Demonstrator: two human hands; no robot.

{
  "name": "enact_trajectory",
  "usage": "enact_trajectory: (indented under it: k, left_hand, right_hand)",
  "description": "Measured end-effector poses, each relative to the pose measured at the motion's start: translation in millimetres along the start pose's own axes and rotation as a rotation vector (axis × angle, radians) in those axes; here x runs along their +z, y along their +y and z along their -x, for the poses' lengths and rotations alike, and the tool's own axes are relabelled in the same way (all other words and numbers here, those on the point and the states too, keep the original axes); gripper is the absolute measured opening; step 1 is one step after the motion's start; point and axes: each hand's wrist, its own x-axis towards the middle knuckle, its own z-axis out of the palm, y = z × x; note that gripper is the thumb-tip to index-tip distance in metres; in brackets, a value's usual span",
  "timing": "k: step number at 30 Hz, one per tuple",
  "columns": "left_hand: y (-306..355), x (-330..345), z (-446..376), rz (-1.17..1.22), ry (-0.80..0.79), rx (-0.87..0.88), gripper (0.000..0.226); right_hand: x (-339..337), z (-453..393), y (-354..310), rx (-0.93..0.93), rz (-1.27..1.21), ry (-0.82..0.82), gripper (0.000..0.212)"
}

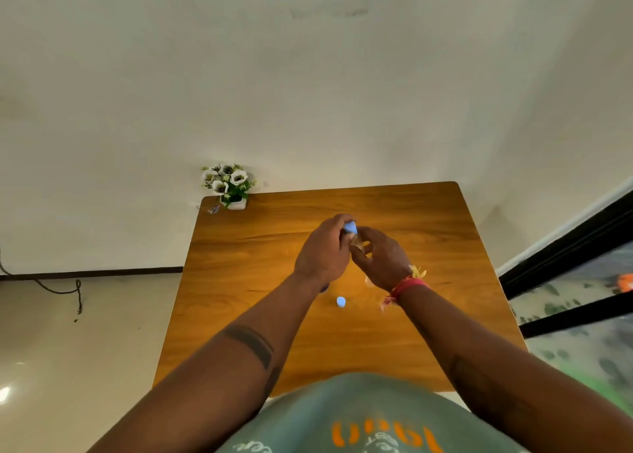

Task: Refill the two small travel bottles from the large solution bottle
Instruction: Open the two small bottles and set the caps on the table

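Our left hand [323, 252] pinches the blue cap [350, 228] atop a clear small bottle [358, 243] gripped by our right hand [382, 261].

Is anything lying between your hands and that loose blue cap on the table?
Nothing visible. The loose blue cap lies alone on bare wooden table, nearer the body than the left hand and right hand.

You have one view only, a wide-angle head camera looking forward and steeply down over the wooden table [394, 209]. Its near edge sits just below you; the far edge meets the wall [308, 93].
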Motion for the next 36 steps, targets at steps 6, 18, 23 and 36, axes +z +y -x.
enact_trajectory:
  k: [6, 18, 23, 36]
  left_hand:
    - [3, -5, 1, -0.084, -0.023, -0.015, 0.024]
    - [6, -23, -7, -0.032, 0.035, -0.166, 0.043]
    - [10, -22, -3, 0.156, 0.054, -0.067, 0.038]
    - [17, -18, -6, 0.014, 0.159, -0.135, 0.03]
  right_hand:
    - [-5, 0, 0, -0.04, 0.052, -0.03, 0.04]
    - [-5, -4, -14, -0.023, 0.038, 0.029, 0.038]
    - [-6, -6, -16, -0.022, 0.026, 0.017, 0.042]
    - [-3, 1, -12, -0.01, 0.011, 0.067, 0.039]
